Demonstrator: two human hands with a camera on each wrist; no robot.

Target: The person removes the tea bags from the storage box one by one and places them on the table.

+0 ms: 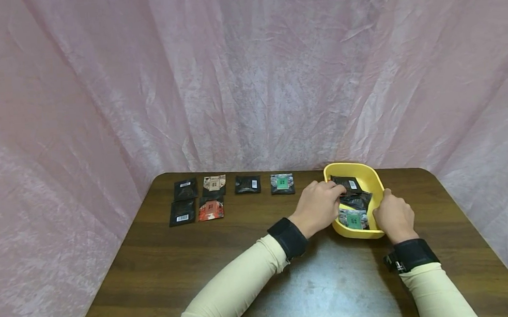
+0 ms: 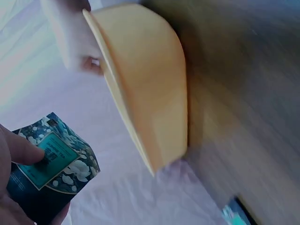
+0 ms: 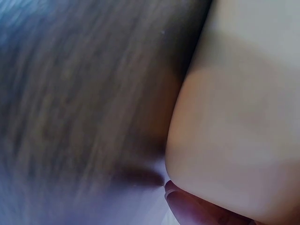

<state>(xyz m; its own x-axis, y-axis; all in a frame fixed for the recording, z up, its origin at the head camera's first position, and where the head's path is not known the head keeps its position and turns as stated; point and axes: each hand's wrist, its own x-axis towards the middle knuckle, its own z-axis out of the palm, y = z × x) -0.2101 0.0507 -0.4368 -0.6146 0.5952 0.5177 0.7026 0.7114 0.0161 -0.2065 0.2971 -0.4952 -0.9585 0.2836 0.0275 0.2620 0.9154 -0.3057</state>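
My left hand (image 1: 318,207) is over the left rim of a yellow plastic basket (image 1: 359,234). In the left wrist view its thumb presses on a dark tea sachet (image 2: 77,171) with a green label, pinched in the fingers. My right hand (image 1: 396,216) grips the basket's right rim; a fingertip (image 3: 201,208) shows against the basket wall (image 3: 234,117) in the right wrist view. Inside lie several sachets, among them a green-labelled one (image 1: 354,219) and a crumpled black one (image 1: 358,201). The left fingertips are partly hidden in the head view.
Left of the basket, sachets lie on the wooden table (image 1: 156,266): a green-labelled one (image 1: 282,183), a black one (image 1: 248,184), a beige one (image 1: 214,185), a red one (image 1: 211,208) and two black ones (image 1: 182,213) at the far left. A pink curtain (image 1: 249,81) hangs behind.
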